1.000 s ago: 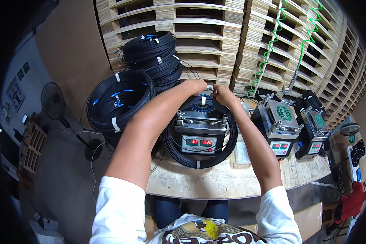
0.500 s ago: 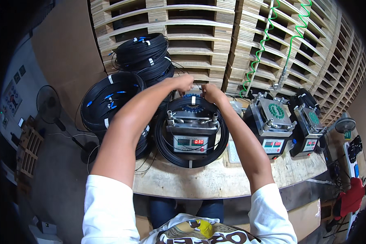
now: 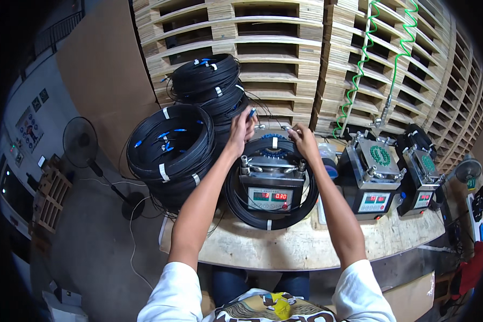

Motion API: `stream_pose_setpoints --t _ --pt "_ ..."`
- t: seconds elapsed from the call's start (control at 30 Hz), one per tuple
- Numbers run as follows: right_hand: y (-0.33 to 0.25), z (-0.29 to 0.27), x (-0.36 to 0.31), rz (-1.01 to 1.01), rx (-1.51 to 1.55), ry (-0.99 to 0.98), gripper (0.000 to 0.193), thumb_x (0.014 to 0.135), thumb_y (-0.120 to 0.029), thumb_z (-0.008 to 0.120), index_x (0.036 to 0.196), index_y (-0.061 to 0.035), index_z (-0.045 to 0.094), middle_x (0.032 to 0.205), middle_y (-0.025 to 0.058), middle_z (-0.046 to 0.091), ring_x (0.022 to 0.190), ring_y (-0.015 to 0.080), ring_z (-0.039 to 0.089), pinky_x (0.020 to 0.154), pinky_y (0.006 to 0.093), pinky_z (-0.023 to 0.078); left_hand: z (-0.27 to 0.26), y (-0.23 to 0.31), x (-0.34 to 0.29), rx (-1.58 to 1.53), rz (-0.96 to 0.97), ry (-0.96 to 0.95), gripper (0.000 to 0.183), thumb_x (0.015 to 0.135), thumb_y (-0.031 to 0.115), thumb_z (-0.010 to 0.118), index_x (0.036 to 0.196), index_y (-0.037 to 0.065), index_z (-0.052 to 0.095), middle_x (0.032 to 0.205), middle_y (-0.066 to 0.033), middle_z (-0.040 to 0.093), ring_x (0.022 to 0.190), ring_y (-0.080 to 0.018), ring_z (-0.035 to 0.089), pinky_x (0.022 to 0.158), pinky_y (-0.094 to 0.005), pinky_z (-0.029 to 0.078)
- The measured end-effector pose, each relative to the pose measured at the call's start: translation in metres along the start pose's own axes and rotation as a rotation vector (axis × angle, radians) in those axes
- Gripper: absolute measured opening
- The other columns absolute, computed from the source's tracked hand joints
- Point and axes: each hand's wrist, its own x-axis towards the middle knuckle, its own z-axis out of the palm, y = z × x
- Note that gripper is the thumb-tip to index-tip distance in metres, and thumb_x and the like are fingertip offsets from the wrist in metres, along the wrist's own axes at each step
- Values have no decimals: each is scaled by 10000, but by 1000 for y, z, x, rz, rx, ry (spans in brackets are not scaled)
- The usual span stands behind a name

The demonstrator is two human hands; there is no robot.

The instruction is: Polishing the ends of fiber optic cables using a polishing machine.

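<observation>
A black cable coil with white ties hangs around the middle bench machine, which has a metal top plate with corner posts and a red-digit panel. My left hand is raised beyond the machine's far left corner, its fingers closed on a small blue cable connector. At the far right corner my right hand is bent inward, fingertips together beside a metal corner post. Whether those fingertips pinch the post or a thin cable cannot be made out.
Stacked black cable coils with blue connectors stand left of the machine, more coils behind them. Two similar machines stand to the right on the wooden table. Pallets rise behind; green spiral hoses hang there.
My left hand has turned upward and now shows a blue connector in its fingers. My right hand has moved down toward the far right corner post. The view has shifted left.
</observation>
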Motion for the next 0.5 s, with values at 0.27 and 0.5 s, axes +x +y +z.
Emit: stream_pose_setpoints --t 0.27,0.5 --pt "-15 4 -11 17 160 63 305 986 -235 622 885 51 596 705 149 656 671 227 656 649 359 499 -18 -19 -8 -2 113 -66 506 1000 355 552 576 89 484 507 58 363 429 -39 288 431 -235 200" --pt "-26 2 -11 31 -45 147 246 919 -186 672 912 58 640 606 90 517 568 143 461 540 335 382 -23 -18 -10 -5 124 -67 517 1000 337 573 555 91 477 517 39 418 435 -40 323 436 -241 210"
